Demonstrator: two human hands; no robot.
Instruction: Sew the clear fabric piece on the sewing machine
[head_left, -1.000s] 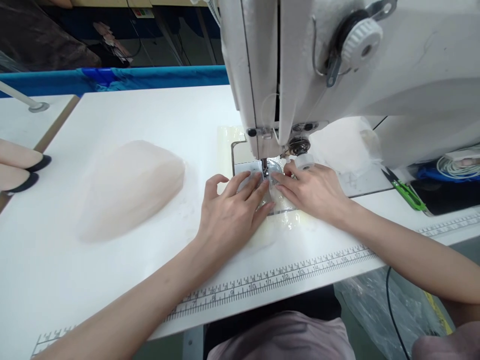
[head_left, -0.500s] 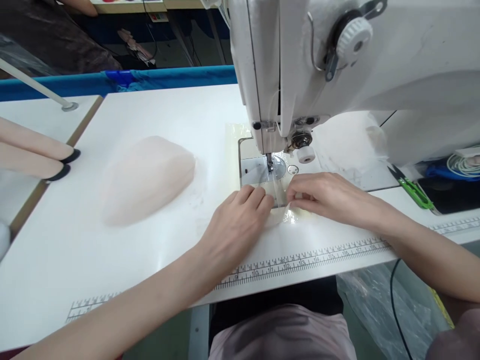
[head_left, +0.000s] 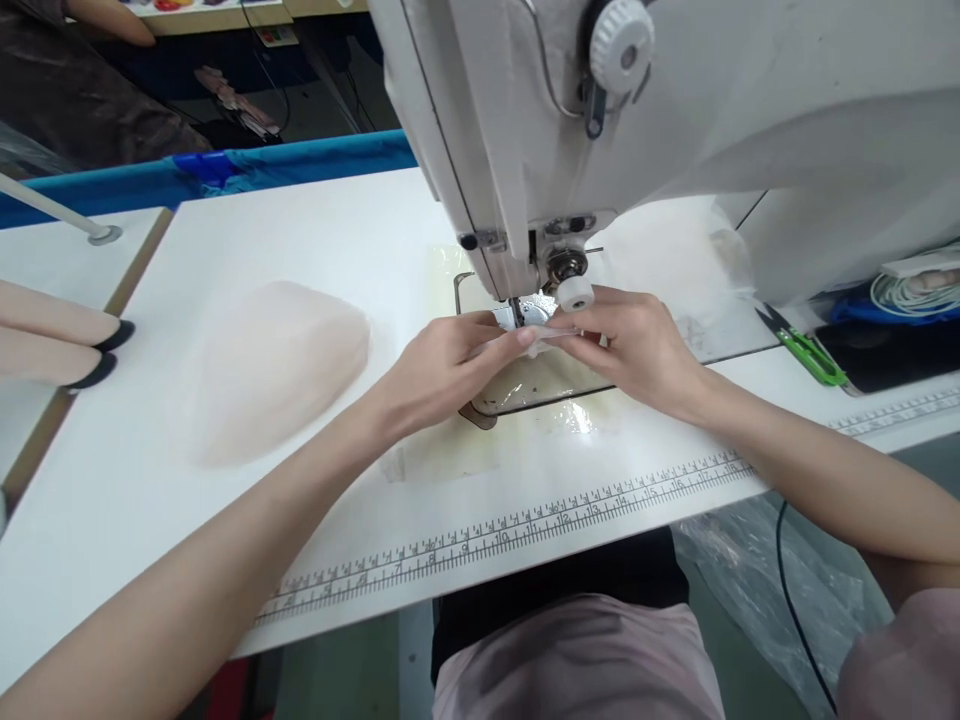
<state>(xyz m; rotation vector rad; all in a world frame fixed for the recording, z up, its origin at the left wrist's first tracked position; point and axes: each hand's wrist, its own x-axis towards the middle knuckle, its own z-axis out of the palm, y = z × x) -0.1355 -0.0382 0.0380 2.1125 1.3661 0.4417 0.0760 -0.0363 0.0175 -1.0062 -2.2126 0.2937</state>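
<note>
A printed ruler strip point(head_left: 525, 535) along the near edge of the worktop point(head_left: 315, 230) carries small numbers, among them 9 through 19, hard to read further left.

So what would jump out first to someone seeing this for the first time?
The big white sewing machine filling the top right, with the left hand and right hand pinching a small sheer piece together just below its needle. Left on the table lies a pale pink fabric stack.
</note>
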